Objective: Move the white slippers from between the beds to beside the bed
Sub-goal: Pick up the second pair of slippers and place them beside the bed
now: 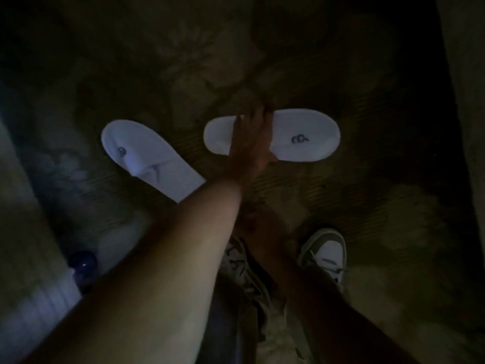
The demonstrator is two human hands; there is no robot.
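Two white slippers lie on the dark patterned carpet. The left slipper (147,156) rests at an angle, its heel hidden under my left forearm. The right slipper (307,137) lies sideways with a small blue logo on top. My left hand (252,143) reaches across from the lower left and wraps around the middle of the right slipper, fingers over its far edge and thumb at its near edge. My right hand (256,222) hangs in shadow just below my left wrist, touching neither slipper; its fingers are too dark to make out.
The room is very dim. Pale bedding (29,306) runs along the left edge and another bed side (464,101) along the right. A dark blue rounded object (84,269) sits by the left bed. My sneakers (326,254) stand on the carpet below the slippers.
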